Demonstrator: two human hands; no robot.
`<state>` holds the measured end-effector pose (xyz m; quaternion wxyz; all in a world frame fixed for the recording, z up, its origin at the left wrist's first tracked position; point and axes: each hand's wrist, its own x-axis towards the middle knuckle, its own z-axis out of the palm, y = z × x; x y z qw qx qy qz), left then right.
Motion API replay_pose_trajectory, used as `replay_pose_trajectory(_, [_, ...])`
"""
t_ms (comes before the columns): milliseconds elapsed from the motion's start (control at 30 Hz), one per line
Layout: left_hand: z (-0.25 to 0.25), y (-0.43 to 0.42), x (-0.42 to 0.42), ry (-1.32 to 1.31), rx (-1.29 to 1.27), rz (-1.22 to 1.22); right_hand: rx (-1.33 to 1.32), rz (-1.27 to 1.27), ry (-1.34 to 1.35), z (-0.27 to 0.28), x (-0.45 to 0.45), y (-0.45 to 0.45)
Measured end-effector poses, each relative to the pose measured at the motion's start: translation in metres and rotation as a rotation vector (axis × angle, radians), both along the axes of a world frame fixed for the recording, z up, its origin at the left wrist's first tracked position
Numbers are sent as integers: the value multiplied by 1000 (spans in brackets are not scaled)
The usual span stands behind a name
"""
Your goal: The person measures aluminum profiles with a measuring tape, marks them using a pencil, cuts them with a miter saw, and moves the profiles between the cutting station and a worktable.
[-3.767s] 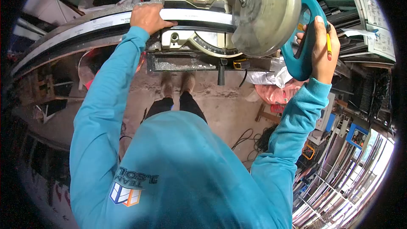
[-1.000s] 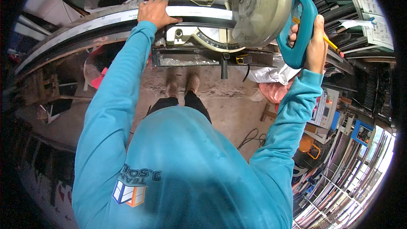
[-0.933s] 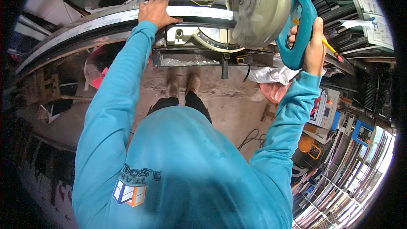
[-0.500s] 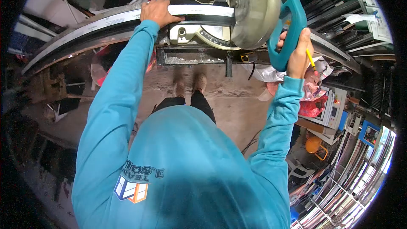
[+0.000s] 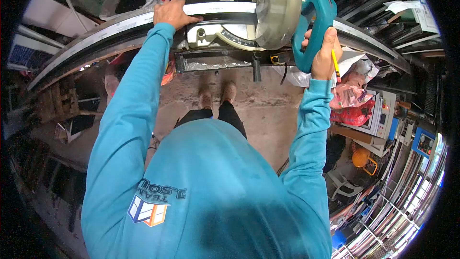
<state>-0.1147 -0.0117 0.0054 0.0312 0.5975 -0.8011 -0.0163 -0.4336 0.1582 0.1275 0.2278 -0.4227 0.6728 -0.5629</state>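
My left hand (image 5: 171, 14) lies over a long profile strip (image 5: 220, 8) covered in white printed film, fingers across its far side and thumb stretched along it. The strip rests on a mitre saw, just left of its round blade guard (image 5: 279, 12). Beneath the strip shows the saw's pale base with its angle scale (image 5: 237, 34). At the right, my right hand (image 5: 326, 52) is wrapped round the saw's teal handle (image 5: 322, 12). A yellow pencil (image 5: 335, 64) sticks out from that same hand. The guard hides the blade.
A tape measure (image 5: 275, 60) sits at the bench's front edge, beside a dark lever (image 5: 256, 69). Pink and red plastic bags (image 5: 352, 103) lie at the right. Dark profiles (image 5: 371, 12) are stacked at the back right. An orange helmet-like object (image 5: 360, 158) stands lower right.
The view has shifted a little, so the saw and both hands appear slightly farther left and up. Both hands keep their hold, and the strip stays under my left hand.
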Motion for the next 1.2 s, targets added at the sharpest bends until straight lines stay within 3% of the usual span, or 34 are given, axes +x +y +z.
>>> replay_pose_trajectory(500, [1,-2,-1,-41,32,16,-67,27,-24,-16,-3,2])
replay_pose_trajectory(700, [5,0,-2,-49,48,14,-168,32,-34,-58,0,9])
replay_pose_trajectory(867, [9,1,-4,-41,58,4,-137,75,-74,-50,-9,6])
replay_pose_trajectory(1133, [19,8,-5,-11,20,-12,216,152,-30,130,-22,-65])
replay_pose_trajectory(1200, [15,7,-5,4,2,-20,315,616,-366,178,-27,-74])
